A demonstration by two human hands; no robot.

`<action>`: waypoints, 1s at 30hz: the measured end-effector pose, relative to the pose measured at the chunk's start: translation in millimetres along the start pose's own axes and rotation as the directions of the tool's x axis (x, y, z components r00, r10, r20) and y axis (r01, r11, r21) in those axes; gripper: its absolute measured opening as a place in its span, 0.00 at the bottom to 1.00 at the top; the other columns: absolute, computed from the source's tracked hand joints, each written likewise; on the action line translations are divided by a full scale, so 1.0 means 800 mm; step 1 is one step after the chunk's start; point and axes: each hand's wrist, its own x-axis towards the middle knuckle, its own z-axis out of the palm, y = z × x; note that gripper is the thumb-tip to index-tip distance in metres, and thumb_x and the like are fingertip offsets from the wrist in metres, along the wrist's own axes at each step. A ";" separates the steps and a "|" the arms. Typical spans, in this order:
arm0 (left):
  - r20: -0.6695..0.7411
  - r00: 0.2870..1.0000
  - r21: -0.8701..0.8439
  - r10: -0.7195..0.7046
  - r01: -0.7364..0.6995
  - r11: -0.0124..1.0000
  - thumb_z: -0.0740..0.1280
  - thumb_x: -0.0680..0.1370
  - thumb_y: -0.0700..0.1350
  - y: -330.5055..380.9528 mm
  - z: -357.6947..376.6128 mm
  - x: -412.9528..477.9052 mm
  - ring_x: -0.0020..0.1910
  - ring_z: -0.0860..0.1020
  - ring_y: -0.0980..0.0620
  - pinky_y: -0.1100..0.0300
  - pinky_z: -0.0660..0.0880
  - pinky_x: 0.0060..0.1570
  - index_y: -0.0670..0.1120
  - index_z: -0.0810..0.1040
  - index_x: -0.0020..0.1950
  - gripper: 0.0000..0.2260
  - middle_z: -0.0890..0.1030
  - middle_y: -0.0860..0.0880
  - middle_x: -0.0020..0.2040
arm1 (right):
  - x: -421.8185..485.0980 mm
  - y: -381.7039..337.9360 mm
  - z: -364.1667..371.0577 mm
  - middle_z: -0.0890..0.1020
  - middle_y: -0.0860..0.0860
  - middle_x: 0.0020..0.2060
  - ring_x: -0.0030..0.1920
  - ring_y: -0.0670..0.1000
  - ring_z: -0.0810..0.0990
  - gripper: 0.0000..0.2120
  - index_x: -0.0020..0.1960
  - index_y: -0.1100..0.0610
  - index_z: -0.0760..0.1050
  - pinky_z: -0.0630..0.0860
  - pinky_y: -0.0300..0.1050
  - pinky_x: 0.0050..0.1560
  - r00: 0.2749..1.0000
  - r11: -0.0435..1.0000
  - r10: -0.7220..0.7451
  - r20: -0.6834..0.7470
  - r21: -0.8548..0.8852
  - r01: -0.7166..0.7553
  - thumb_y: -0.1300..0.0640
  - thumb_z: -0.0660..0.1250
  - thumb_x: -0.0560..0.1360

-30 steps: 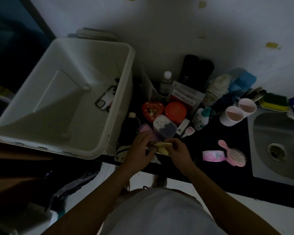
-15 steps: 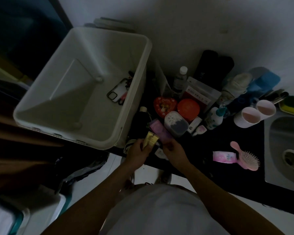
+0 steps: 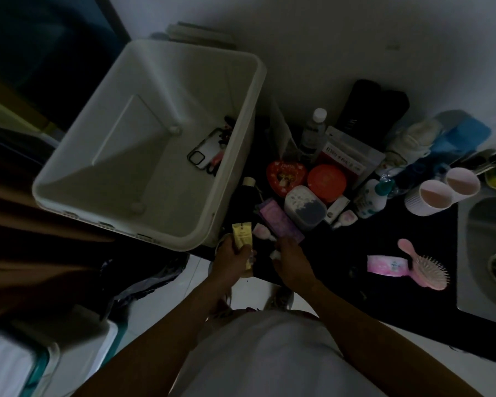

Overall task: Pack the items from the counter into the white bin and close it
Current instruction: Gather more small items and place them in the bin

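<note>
Head view: left hand (image 3: 235, 260) grips a yellow tube (image 3: 242, 238) at the desk (image 3: 341, 253) edge; right hand (image 3: 294, 260) curls beside it, hold unclear. Mid-packing: the bin (image 3: 184, 81) stands open at 11 o'clock, so next the tube likely goes over its rim.

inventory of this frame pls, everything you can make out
white bin: 1, white, left end of counter, open
phone case: 1, clear, dark-edged, inside bin
yellow tube: 1, yellow, held near bin corner
purple packet: 1, purple, counter front
heart tin: 1, red, counter centre
round tin: 1, orange, beside heart tin
cups: 2, pink, by sink
hairbrush: 1, pink, counter right
left hand: 1, grips yellow tube
right hand: 1, at purple packet's end, grip unclear
</note>
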 end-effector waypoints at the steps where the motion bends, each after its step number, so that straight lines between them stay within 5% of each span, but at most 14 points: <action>1: -0.003 1.000 0.000 -0.002 0.002 1.000 0.64 0.80 0.42 0.001 -0.002 -0.001 0.54 0.81 0.43 0.46 0.79 0.54 0.44 0.72 0.64 0.13 0.81 0.42 0.57 | -0.001 0.000 -0.001 0.72 0.61 0.57 0.57 0.60 0.72 0.13 0.57 0.65 0.70 0.69 0.49 0.54 1.000 0.999 -0.003 0.010 0.050 0.002 0.66 0.66 0.73; 5: -0.002 1.000 -0.017 0.003 -0.003 1.000 0.65 0.80 0.42 0.006 -0.005 -0.007 0.55 0.80 0.43 0.45 0.78 0.57 0.43 0.72 0.64 0.13 0.81 0.41 0.57 | -0.003 0.000 -0.002 0.72 0.58 0.50 0.50 0.54 0.72 0.10 0.52 0.63 0.68 0.67 0.44 0.48 1.000 0.975 -0.014 0.009 0.222 0.011 0.68 0.65 0.74; 8: 0.003 1.000 -0.054 -0.024 0.024 0.998 0.65 0.80 0.43 0.012 -0.006 -0.011 0.47 0.82 0.47 0.56 0.80 0.45 0.44 0.74 0.58 0.08 0.82 0.42 0.51 | 0.007 -0.012 -0.005 0.70 0.48 0.39 0.39 0.44 0.71 0.09 0.47 0.56 0.65 0.67 0.44 0.41 0.997 0.940 0.078 -0.016 0.333 -0.068 0.67 0.63 0.75; 12: 0.023 0.997 -0.069 -0.068 0.070 0.995 0.65 0.81 0.42 0.017 -0.008 -0.013 0.34 0.78 0.52 0.65 0.77 0.28 0.45 0.73 0.51 0.01 0.79 0.45 0.40 | 0.031 -0.027 -0.009 0.76 0.57 0.49 0.49 0.59 0.76 0.10 0.56 0.59 0.68 0.74 0.55 0.46 0.988 0.974 0.128 -0.085 0.199 -0.109 0.62 0.63 0.75; 16: 0.045 0.993 -0.055 -0.113 0.115 0.992 0.64 0.81 0.40 0.022 -0.012 -0.013 0.31 0.75 0.50 0.62 0.75 0.28 0.39 0.73 0.55 0.06 0.77 0.43 0.37 | 0.046 -0.024 -0.007 0.74 0.58 0.57 0.56 0.60 0.74 0.14 0.59 0.57 0.70 0.75 0.53 0.52 0.990 0.990 0.135 -0.041 -0.023 -0.136 0.52 0.64 0.76; 20: 0.064 0.983 -0.132 -0.171 0.178 0.975 0.63 0.81 0.40 0.025 -0.013 -0.013 0.30 0.74 0.51 0.61 0.73 0.30 0.40 0.73 0.48 0.04 0.75 0.44 0.36 | 0.050 -0.012 -0.001 0.75 0.57 0.57 0.56 0.59 0.75 0.12 0.57 0.57 0.72 0.75 0.50 0.52 0.990 0.985 0.134 -0.041 -0.109 -0.137 0.52 0.64 0.78; 30: 0.027 0.985 -0.187 -0.168 0.170 0.968 0.67 0.79 0.50 0.043 0.001 -0.007 0.29 0.76 0.51 0.59 0.75 0.31 0.44 0.78 0.43 0.10 0.80 0.45 0.37 | 0.017 -0.013 -0.012 0.79 0.45 0.43 0.43 0.42 0.77 0.05 0.50 0.52 0.74 0.73 0.41 0.44 0.976 0.903 0.114 -0.188 0.428 -0.023 0.51 0.65 0.78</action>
